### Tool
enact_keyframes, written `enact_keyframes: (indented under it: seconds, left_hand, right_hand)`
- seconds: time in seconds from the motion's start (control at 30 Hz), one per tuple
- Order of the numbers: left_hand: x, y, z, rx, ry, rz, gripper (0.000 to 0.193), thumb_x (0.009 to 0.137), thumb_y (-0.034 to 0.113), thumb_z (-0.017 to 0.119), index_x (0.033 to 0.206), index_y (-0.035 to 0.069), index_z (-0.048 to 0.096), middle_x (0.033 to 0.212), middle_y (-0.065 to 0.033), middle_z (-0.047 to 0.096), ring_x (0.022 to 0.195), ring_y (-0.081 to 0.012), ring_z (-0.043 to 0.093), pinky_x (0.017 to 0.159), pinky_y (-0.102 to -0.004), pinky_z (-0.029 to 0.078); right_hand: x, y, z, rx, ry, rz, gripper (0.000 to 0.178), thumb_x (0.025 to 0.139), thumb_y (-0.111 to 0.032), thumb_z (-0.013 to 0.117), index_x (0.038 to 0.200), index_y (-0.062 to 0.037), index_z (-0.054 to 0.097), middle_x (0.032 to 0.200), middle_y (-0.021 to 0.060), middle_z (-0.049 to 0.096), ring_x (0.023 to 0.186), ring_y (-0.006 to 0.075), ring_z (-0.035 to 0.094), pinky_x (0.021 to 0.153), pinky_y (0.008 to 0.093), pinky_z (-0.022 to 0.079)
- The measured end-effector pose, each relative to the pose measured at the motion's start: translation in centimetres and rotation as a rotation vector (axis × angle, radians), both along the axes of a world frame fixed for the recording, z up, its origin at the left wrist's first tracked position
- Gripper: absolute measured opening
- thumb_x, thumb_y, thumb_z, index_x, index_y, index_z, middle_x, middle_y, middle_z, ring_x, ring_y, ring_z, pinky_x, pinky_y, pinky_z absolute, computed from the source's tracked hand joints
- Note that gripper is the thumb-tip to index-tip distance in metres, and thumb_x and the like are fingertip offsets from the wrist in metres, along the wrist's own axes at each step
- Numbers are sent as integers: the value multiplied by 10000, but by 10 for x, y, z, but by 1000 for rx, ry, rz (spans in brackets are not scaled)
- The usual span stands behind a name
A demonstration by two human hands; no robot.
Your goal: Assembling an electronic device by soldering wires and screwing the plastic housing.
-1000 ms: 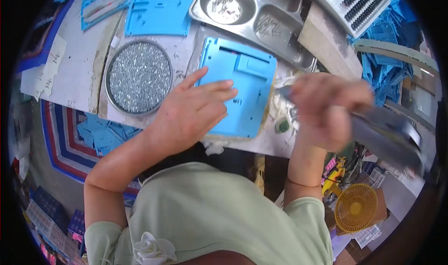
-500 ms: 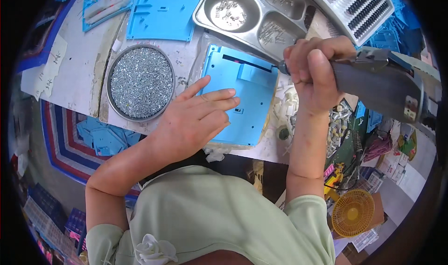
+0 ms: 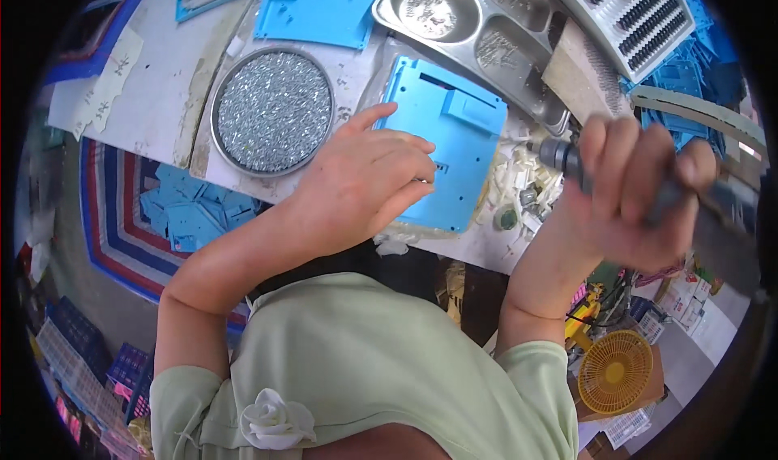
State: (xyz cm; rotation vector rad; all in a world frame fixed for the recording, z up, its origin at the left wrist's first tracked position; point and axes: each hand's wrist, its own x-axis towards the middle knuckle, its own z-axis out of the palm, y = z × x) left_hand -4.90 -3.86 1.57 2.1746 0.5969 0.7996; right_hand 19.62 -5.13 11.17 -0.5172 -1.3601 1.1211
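Note:
My left hand (image 3: pixel 356 180) reaches over the light-blue plastic panel (image 3: pixel 450 156), which lies on the table in front of me. Its thumb and index fingertips come together, with a tiny glint between them too small to name; the other fingers rest on or just above the panel. My right hand (image 3: pixel 636 192) is wrapped round a dark power screwdriver (image 3: pixel 559 154), raised to the right of the panel. Its tip points left and stands apart from the panel. Motion blurs this hand and the tool's rear. A round metal bowl of small silver screws (image 3: pixel 274 111) is left of the panel.
A steel compartment tray (image 3: pixel 478 14) with small metal parts stands beyond the panel. Farther right is a tray with rows of black pieces (image 3: pixel 640 14). Another blue panel (image 3: pixel 320 10) lies at the back; small white parts (image 3: pixel 527 180) are heaped to the right.
My right hand has drawn the screwdriver off the panel's far right corner, moving right and nearer to me. My left thumb and index fingertips have come together. The whole view has shifted slightly.

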Motion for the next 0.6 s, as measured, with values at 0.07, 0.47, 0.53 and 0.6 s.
enact_keyframes:
  seconds: [0.07,0.47,0.53,0.6]
  left_hand:
    - [-3,1,6,21,22,-2,177,839,62,785,956,99,657,980,-40,735,1020,-222,716,1090,-521,436]
    - [-14,-3,10,41,-17,-1,222,797,105,833,917,114,647,897,-31,725,880,-212,712,1075,-506,426]
    - [-15,-5,7,0,-51,10,216,800,98,831,924,118,655,910,-33,736,889,-212,719,1081,-507,418]
    - [-16,-8,5,-57,-89,24,210,807,88,825,939,122,665,930,-37,748,909,-212,729,1091,-510,408]
  right_hand:
    - [-23,-17,9,-49,41,55,198,985,-296,622,1123,-166,565,658,-71,529,548,87,494,645,298,431]
    - [-50,-29,-5,-37,-4,75,248,987,-305,655,1103,-167,485,647,-59,534,509,89,517,511,262,420]
    - [-52,-32,-6,-38,7,49,245,986,-308,659,1096,-168,490,645,-60,536,513,86,521,521,258,429]
    - [-54,-35,-6,-42,19,26,245,983,-313,665,1087,-169,496,645,-62,538,516,83,523,531,254,440]
